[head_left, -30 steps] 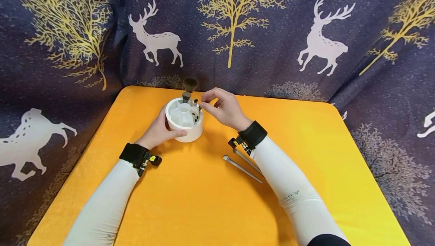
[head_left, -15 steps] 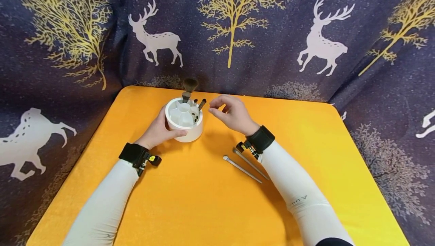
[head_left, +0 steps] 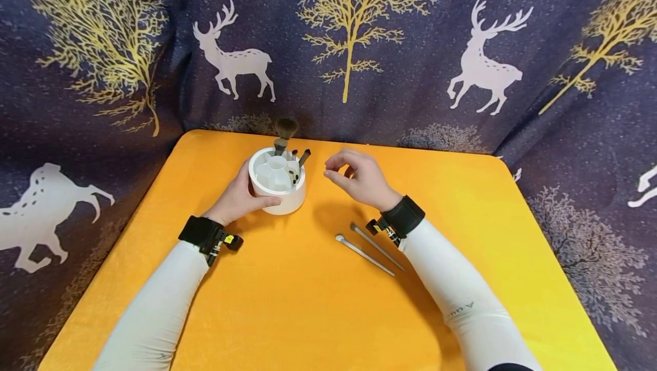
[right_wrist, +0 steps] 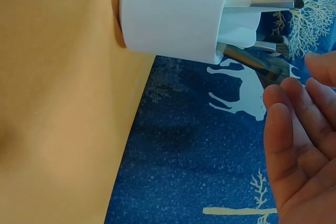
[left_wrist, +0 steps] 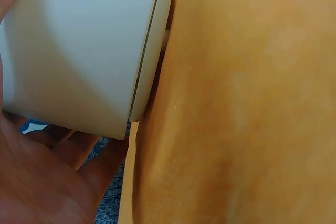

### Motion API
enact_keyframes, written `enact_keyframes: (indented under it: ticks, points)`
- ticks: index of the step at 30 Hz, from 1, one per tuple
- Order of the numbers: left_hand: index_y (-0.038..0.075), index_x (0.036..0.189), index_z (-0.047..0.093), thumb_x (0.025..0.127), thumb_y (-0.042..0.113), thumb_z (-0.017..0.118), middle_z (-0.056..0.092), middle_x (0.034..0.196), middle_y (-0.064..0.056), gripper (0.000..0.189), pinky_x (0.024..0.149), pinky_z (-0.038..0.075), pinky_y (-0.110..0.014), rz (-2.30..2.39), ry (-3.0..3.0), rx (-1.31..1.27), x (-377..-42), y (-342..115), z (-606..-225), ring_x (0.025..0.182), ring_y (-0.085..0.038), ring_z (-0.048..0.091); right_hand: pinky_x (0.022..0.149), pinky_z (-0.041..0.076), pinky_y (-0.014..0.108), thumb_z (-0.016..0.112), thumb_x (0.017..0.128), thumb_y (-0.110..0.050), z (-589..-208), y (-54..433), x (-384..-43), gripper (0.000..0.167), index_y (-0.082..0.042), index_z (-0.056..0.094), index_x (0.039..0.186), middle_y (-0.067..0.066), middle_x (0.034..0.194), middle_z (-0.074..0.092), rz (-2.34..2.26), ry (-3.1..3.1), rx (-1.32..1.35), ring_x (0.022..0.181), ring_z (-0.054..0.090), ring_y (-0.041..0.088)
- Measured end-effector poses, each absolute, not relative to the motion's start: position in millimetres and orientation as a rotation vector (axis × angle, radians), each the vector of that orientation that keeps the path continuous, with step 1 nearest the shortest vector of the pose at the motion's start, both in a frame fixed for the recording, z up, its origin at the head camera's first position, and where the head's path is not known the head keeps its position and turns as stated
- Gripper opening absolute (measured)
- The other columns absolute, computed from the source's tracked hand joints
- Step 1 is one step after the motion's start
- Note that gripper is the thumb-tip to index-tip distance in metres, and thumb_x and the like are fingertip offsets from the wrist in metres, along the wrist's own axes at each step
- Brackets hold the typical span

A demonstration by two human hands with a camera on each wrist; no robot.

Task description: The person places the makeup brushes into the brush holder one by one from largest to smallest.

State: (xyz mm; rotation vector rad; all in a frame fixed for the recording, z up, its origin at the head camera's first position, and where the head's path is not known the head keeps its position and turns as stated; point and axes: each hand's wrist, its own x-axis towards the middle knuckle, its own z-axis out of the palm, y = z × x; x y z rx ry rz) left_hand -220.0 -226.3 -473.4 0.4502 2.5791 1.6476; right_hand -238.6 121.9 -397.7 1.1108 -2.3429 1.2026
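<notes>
A round white makeup brush holder (head_left: 291,203), divided into compartments, stands on the table. My left hand (head_left: 237,197) grips its side, thumb across the front and fingers round the far side; the left wrist view shows the palm beside the holder's wall (left_wrist: 79,51). Several makeup brushes stand in it, bristles up: a large fluffy one (head_left: 286,127) at the back and a dark one (head_left: 305,157) leaning out at the right rim. My right hand (head_left: 361,180) hovers right of the holder, fingers loosely bent and holding nothing; the right wrist view shows the bare fingers (right_wrist: 278,129).
Two makeup brushes lie on the orange table cover (head_left: 287,302) below the right hand: one pale-tipped (head_left: 365,255), one darker-tipped (head_left: 377,245). A dark curtain (head_left: 390,114) with deer and trees hangs behind the table's far edge.
My right hand has let go of the dark brush at the holder's right rim and drawn back to the right and nearer me. The left hand and holder have stayed put.
</notes>
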Motion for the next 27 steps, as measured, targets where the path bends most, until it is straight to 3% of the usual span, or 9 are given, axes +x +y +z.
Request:
enact_keyframes:
  ticks: [13,23,27]
  points:
    - [0.023,0.178,0.018,0.086,0.028,0.101,0.039,0.172,-0.013,0.124,0.129,0.032,-0.061,1.667,2.572,0.477,-220.6,-225.1,-474.9,0.154,-0.037,0.042,0.070,0.060,0.043,0.085,0.101,-0.010,-402.6,142.4,-228.5,0.013,-0.006,0.082,0.113,0.002,0.106,0.078,1.176,-2.367,1.092,0.093,0.071,0.015]
    - [0.024,0.178,0.020,0.085,0.022,0.102,0.040,0.172,-0.012,0.124,0.129,0.031,-0.059,1.702,2.568,0.505,-221.1,-226.6,-475.0,0.155,-0.034,0.041,0.070,0.061,0.053,0.085,0.100,-0.009,-407.7,152.8,-222.5,0.014,-0.006,0.081,0.113,0.001,0.107,0.078,1.192,-2.364,1.088,0.092,0.071,0.015]
    - [0.024,0.178,0.019,0.084,0.023,0.102,0.040,0.172,-0.012,0.125,0.129,0.032,-0.059,1.700,2.569,0.509,-220.0,-226.0,-474.3,0.154,-0.034,0.042,0.071,0.061,0.047,0.086,0.099,-0.008,-408.4,157.5,-220.9,0.015,-0.006,0.081,0.113,0.001,0.107,0.078,1.179,-2.370,1.087,0.092,0.071,0.015]
